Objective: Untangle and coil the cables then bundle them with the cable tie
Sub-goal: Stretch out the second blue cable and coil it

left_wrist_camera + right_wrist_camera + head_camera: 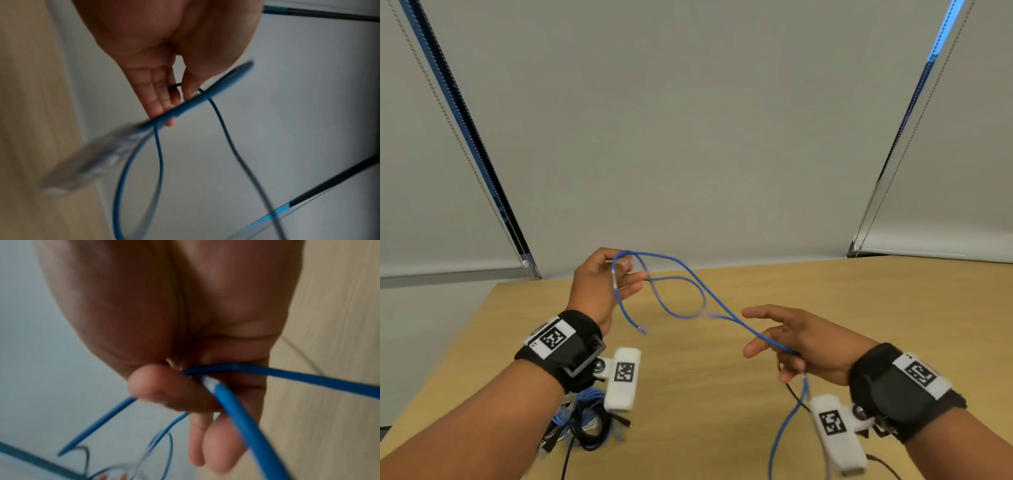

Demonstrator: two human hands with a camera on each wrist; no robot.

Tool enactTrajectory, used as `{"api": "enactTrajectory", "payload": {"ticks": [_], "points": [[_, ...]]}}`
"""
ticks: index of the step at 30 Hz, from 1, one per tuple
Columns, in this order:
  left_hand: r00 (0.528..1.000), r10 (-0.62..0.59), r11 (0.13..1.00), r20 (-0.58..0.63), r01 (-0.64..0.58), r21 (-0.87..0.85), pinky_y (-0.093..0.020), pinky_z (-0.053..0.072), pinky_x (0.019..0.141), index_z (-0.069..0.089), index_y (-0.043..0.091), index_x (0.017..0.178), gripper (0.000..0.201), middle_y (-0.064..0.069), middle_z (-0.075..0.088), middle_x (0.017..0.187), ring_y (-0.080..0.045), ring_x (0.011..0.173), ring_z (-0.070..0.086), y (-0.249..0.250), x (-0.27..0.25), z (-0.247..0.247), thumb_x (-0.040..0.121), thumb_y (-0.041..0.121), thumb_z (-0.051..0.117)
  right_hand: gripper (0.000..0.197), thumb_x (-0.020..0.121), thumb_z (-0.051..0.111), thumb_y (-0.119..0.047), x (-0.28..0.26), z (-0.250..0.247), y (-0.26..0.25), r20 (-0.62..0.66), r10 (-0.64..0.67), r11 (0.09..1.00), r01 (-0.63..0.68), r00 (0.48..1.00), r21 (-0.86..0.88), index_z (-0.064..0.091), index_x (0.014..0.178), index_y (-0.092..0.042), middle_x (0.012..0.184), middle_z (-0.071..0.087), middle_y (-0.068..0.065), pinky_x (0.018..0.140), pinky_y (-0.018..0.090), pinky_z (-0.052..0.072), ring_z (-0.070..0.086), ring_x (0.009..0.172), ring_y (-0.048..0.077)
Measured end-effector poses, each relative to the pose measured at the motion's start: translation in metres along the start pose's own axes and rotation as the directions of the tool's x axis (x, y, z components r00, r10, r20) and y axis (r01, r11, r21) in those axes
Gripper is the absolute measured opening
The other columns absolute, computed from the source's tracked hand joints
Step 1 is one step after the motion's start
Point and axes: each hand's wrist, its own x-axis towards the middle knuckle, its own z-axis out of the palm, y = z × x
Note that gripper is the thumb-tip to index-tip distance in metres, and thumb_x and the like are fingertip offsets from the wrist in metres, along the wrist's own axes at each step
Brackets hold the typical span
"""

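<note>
A thin blue cable (756, 335) hangs in the air between both hands, crossing itself in a loose loop. My left hand (635, 277) is raised over the table's far left and pinches the cable (193, 104) between thumb and fingers (156, 107). The cable's clear plug (642, 329) dangles below that hand. A black band (174, 86) sits by the left thumb. My right hand (774, 346) is lower, to the right. Its thumb (156, 386) presses the cable (308, 378) against the fingers. From there the cable drops off the near edge of view.
A tangled pile of blue and black cables (585, 418) lies on the wooden table (722, 411) beneath my left wrist. A thin black cable (794, 394) runs on the table under my right hand. Grey window blinds stand behind the table.
</note>
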Motion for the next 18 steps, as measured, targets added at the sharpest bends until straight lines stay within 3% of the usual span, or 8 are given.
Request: {"api": "enactTrajectory", "payload": {"ticks": [3, 5, 6, 7, 9, 10, 14, 18], "points": [[0.987, 0.149, 0.944, -0.065, -0.123, 0.305, -0.036, 0.054, 0.067, 0.069, 0.016, 0.085, 0.020, -0.003, 0.059, 0.073, -0.024, 0.065, 0.060, -0.007, 0.004, -0.016, 0.096, 0.002, 0.059, 0.040, 0.098, 0.042, -0.007, -0.003, -0.030, 0.010, -0.279, 0.032, 0.971, -0.096, 0.960, -0.220, 0.066, 0.121, -0.028, 0.096, 0.078, 0.007, 0.052, 0.030, 0.045, 0.034, 0.045, 0.014], [0.977, 0.209, 0.868, -0.049, -0.162, 0.469, -0.037, 0.051, 0.062, 0.072, 0.024, 0.084, 0.020, -0.002, 0.060, 0.069, -0.022, 0.058, 0.054, -0.014, 0.003, -0.022, 0.095, 0.010, 0.063, 0.036, 0.098, 0.045, -0.006, 0.000, -0.039, 0.014, -0.388, 0.037, 0.956, -0.146, 0.921, -0.256, 0.068, 0.117, -0.026, 0.093, 0.078, 0.007, 0.052, 0.028, 0.044, 0.044, 0.047, 0.015], [0.976, 0.216, 0.838, -0.023, -0.173, 0.517, -0.039, 0.052, 0.061, 0.073, 0.027, 0.086, 0.019, -0.002, 0.062, 0.070, -0.023, 0.059, 0.056, -0.016, 0.002, -0.023, 0.096, 0.014, 0.063, 0.032, 0.099, 0.048, -0.007, 0.003, -0.039, 0.014, -0.402, 0.035, 0.950, -0.155, 0.915, -0.272, 0.068, 0.116, -0.025, 0.100, 0.077, 0.006, 0.058, 0.028, 0.044, 0.056, 0.056, 0.017], [0.977, 0.213, 0.812, 0.016, -0.186, 0.553, -0.041, 0.054, 0.063, 0.074, 0.029, 0.089, 0.017, -0.004, 0.064, 0.070, -0.024, 0.063, 0.059, -0.018, 0.000, -0.021, 0.096, 0.018, 0.063, 0.028, 0.101, 0.051, -0.010, 0.006, -0.037, 0.014, -0.405, 0.010, 0.928, -0.160, 0.914, -0.337, 0.069, 0.116, -0.025, 0.109, 0.074, 0.004, 0.068, 0.028, 0.045, 0.067, 0.075, 0.018], [0.970, 0.212, 0.746, 0.116, -0.237, 0.622, -0.032, 0.055, 0.065, 0.073, 0.035, 0.096, 0.017, -0.002, 0.065, 0.066, -0.016, 0.065, 0.063, -0.022, -0.005, -0.014, 0.096, 0.022, 0.063, 0.024, 0.103, 0.053, -0.020, 0.014, -0.029, 0.009, -0.405, -0.108, 0.851, -0.127, 0.908, -0.510, 0.069, 0.120, -0.026, 0.123, 0.066, -0.005, 0.090, 0.029, 0.044, 0.063, 0.114, 0.016], [0.964, 0.211, 0.713, 0.165, -0.267, 0.648, -0.026, 0.051, 0.063, 0.072, 0.040, 0.100, 0.018, 0.000, 0.065, 0.063, -0.009, 0.061, 0.062, -0.023, -0.008, -0.008, 0.095, 0.024, 0.064, 0.024, 0.103, 0.053, -0.026, 0.016, -0.021, 0.003, -0.405, -0.193, 0.839, -0.063, 0.894, -0.540, 0.069, 0.121, -0.027, 0.125, 0.066, -0.009, 0.097, 0.031, 0.044, 0.060, 0.119, 0.013], [0.927, 0.175, 0.645, 0.331, -0.361, 0.673, -0.021, 0.045, 0.065, 0.071, 0.039, 0.115, 0.026, 0.002, 0.064, 0.057, -0.004, 0.059, 0.062, -0.031, -0.020, 0.019, 0.092, 0.026, 0.068, 0.036, 0.097, 0.052, -0.051, 0.030, 0.022, -0.029, -0.318, -0.425, 0.863, 0.274, 0.848, -0.424, 0.064, 0.126, -0.033, 0.116, 0.070, -0.016, 0.095, 0.030, 0.051, 0.066, 0.105, 0.001], [0.876, 0.127, 0.722, 0.466, -0.404, 0.561, -0.009, 0.041, 0.062, 0.067, 0.041, 0.122, 0.034, 0.000, 0.066, 0.061, -0.003, 0.061, 0.064, -0.036, -0.029, 0.036, 0.092, 0.026, 0.067, 0.035, 0.098, 0.058, -0.040, 0.044, 0.048, -0.040, -0.237, -0.441, 0.815, 0.276, 0.866, -0.509, 0.054, 0.133, -0.036, 0.098, 0.069, -0.013, 0.091, 0.034, 0.053, 0.066, 0.092, 0.005]]}}
